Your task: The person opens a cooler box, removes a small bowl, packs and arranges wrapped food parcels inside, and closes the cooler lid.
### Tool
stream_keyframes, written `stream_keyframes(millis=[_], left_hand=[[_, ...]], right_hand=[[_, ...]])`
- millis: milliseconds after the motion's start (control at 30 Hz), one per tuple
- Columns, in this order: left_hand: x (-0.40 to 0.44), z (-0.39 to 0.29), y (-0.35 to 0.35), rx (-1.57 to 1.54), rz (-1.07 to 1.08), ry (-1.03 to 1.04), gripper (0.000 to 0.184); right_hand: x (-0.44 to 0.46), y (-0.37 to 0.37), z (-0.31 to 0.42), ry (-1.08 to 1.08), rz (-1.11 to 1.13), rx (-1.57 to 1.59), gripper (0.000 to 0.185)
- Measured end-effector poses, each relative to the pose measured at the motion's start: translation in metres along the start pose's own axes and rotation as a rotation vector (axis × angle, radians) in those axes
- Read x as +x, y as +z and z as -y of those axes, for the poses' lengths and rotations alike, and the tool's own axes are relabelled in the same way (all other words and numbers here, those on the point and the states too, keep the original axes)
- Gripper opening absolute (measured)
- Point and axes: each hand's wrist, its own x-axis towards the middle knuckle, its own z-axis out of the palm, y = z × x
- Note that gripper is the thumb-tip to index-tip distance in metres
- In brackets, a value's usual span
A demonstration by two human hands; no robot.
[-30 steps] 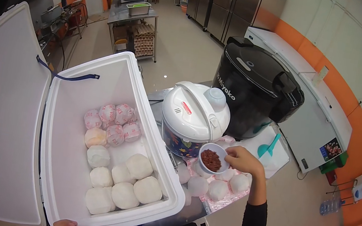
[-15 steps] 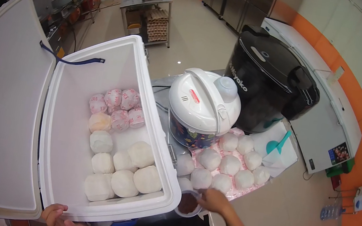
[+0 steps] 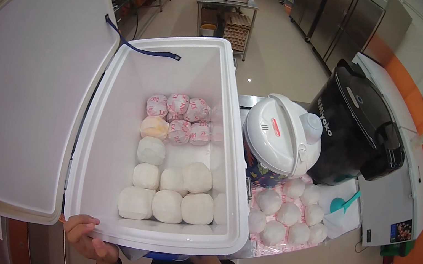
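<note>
A large white cooler box (image 3: 242, 215) stands with its lid (image 3: 33, 91) raised on the left. Inside lie several white wrapped balls (image 3: 166, 205), a yellowish one (image 3: 154, 127) and several pink-printed wrapped balls (image 3: 179, 131). My left hand (image 3: 90, 239) is at the box's front left corner, its fingers bent apart at the rim with nothing in them. Only the wrist side of my right hand (image 3: 209, 263) shows below the front rim; its fingers and whatever they hold are hidden. More white balls (image 3: 289, 214) sit on pink-printed sheets right of the box.
Right of the box stand a white rice cooker (image 3: 282, 135) and a black Miyako container (image 3: 355, 128). A teal scoop (image 3: 345, 201) lies on a white tray or sheet at the right. Behind are a steel table (image 3: 228, 0), tall steel cabinets (image 3: 351, 29) and a white chest freezer (image 3: 395, 202).
The view has swung left. My right hand has moved from above the balls on the right, with the small bowl of brown-red bits, to below the box's front rim. The bowl is out of sight.
</note>
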Motion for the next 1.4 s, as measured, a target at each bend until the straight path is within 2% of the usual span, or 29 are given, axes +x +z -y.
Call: stream_keyframes(millis=[133, 233, 333, 367, 433, 467, 567, 633, 700, 800, 833, 900, 933, 967, 1067, 1167, 1333, 1400], left_hand=[[0.0, -0.001, 0.001, -0.05, 0.005, -0.009, 0.024], [0.001, 0.001, -0.001, -0.055, 0.018, 0.021, 0.024], [0.001, 0.003, -0.002, -0.103, 0.011, 0.039, 0.026], [0.001, 0.003, -0.001, -0.128, 0.004, 0.04, 0.026], [0.002, 0.003, -0.001, -0.177, -0.037, 0.058, 0.027], [0.003, 0.003, -0.001, -0.203, -0.057, 0.068, 0.028], [0.001, 0.005, 0.001, -0.346, -0.116, 0.083, 0.032], [0.0, 0.008, 0.003, -0.432, -0.156, 0.1, 0.035], [0.001, 0.011, 0.006, -0.494, -0.215, 0.136, 0.037], [0.002, 0.015, 0.006, -0.483, -0.206, 0.19, 0.037], [0.002, 0.017, 0.003, -0.474, -0.173, 0.209, 0.037], [0.002, 0.02, 0.0, -0.473, -0.152, 0.232, 0.035], [0.002, 0.02, 0.002, -0.473, -0.146, 0.243, 0.035], [0.0, 0.014, 0.01, -0.503, -0.315, 0.179, 0.034], [0.001, 0.018, 0.004, -0.455, -0.231, 0.229, 0.034], [0.015, 0.017, -0.001, -0.456, -0.206, 0.288, 0.031], [0.02, 0.015, -0.004, -0.419, -0.149, 0.342, 0.036], [-0.001, 0.028, -0.014, -0.426, -0.006, 0.346, 0.037]], right_hand=[[0.013, 0.019, -0.02, 0.202, 0.361, -0.009, 0.023], [0.011, 0.002, 0.01, 0.227, 0.392, 0.069, 0.029], [-0.004, -0.033, -0.017, -0.004, 0.547, -0.174, 0.032], [-0.01, -0.074, 0.021, -0.12, 0.518, -0.34, 0.032], [-0.009, -0.159, 0.088, 0.093, 0.737, -0.262, 0.023], [-0.012, -0.195, 0.154, 0.278, 0.671, -0.092, 0.021], [0.001, -0.246, 0.294, 0.067, 0.675, -0.396, 0.019], [0.035, -0.238, 0.338, -0.167, 0.601, -0.433, 0.018], [0.093, -0.207, 0.359, -0.188, 0.505, -0.446, 0.027], [0.205, -0.153, 0.327, -0.303, 0.386, -0.711, 0.044], [0.236, -0.138, 0.312, -0.19, 0.418, -0.786, 0.052], [0.298, -0.113, 0.264, 0.261, 0.524, -0.789, 0.066], [0.325, -0.104, 0.227, 0.407, 0.497, -0.752, 0.07], [0.341, -0.095, 0.194, 0.551, 0.468, -0.711, 0.075], [0.349, -0.083, 0.156, 0.694, 0.444, -0.591, 0.079], [0.346, -0.074, 0.131, 0.562, 0.533, -0.332, 0.089], [0.333, -0.06, 0.138, 0.542, 0.513, -0.153, 0.084], [0.335, -0.059, 0.142, 0.605, 0.464, -0.035, 0.081]])
